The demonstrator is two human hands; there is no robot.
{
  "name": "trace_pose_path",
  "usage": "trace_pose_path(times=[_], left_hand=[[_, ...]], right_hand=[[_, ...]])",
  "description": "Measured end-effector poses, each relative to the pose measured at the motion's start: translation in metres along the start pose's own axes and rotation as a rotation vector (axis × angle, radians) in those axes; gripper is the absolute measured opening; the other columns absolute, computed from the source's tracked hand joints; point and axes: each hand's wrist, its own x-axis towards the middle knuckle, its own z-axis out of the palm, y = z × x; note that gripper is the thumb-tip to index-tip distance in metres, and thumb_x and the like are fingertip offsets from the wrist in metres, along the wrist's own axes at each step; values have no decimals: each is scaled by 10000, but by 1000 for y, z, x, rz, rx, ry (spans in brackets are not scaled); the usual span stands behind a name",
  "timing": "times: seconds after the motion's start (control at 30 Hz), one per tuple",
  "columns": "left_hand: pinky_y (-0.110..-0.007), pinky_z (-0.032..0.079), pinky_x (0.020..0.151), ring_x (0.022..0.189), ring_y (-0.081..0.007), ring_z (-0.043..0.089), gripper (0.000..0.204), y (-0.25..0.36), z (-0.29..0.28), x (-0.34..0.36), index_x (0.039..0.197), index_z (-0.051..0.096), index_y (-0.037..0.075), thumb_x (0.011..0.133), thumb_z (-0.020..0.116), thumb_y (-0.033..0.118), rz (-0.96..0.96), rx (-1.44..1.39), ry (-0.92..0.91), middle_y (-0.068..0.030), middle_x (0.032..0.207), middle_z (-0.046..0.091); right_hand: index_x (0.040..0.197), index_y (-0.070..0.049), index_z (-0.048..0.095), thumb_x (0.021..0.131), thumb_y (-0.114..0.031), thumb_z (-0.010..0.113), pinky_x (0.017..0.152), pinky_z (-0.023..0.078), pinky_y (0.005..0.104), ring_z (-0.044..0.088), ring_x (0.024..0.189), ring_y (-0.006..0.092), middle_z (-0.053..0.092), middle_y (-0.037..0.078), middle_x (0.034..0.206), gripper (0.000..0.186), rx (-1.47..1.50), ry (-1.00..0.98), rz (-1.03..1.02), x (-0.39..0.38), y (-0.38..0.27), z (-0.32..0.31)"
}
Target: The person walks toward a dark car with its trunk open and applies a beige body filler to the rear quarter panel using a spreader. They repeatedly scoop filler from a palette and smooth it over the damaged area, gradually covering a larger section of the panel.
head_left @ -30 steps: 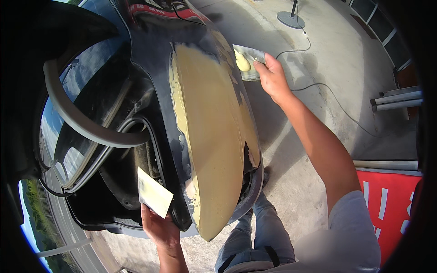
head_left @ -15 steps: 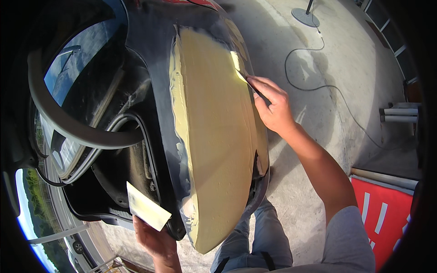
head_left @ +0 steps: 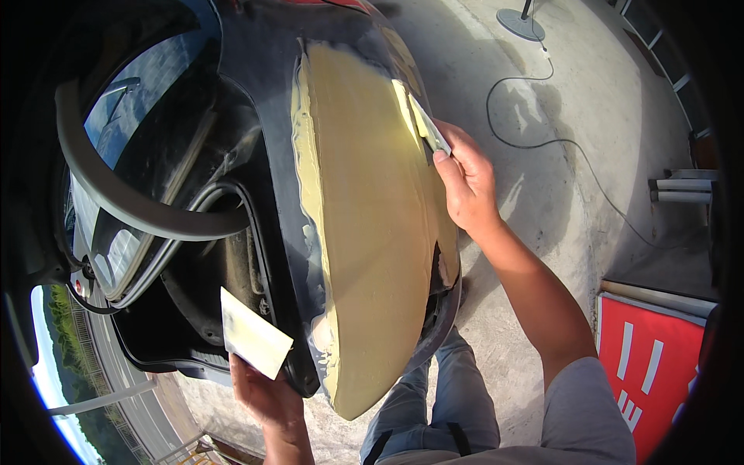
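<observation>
A broad coat of pale yellow body filler covers the dark car panel in front of me. Thick, rough ridges run down the coat's left edge. My right hand is closed on a putty spreader at the upper right edge of the coat; the spreader's face shows, with fresh filler along it. Low on the left, my left hand grips a flat, filler-smeared plate from below, its fingers partly hidden behind it. The plate is tilted beside the open car body.
A grey curved trim piece arches over the dark opening at left, next to a rubber seal. A black cable runs across the concrete floor from a round stand base. A red sign stands at lower right.
My right hand has turned the spreader, so its filler-covered face now shows, and it sits slightly off the panel edge. The left hand with the plate has barely moved.
</observation>
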Motion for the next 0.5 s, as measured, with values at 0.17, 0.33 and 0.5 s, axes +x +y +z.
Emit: trace_pose_path(times=[0.17,0.33,0.5], left_hand=[[-385,586,952,1124,-250,695,369,1,9,-3,1294,630,10,1063,516,274,5,-10,19,-144,1245,708],[-384,588,945,1097,-242,706,351,0,17,-4,1272,644,17,1063,526,273,10,18,26,-138,1215,723],[-341,588,912,1088,-216,709,337,10,17,1,1278,628,33,1074,528,281,-11,14,-73,-106,1205,733]], right_hand=[[1297,98,628,819,63,550,1049,494,423,632,1203,377,627,233,1335,486,-165,-98,-194,-35,-10,-9],[1215,102,667,766,73,540,990,538,443,646,1144,392,638,235,1288,468,-466,-209,-135,-90,-16,-31],[1210,89,668,790,90,523,987,541,435,663,1125,399,671,229,1243,444,-566,-153,-206,-131,-31,-51]])
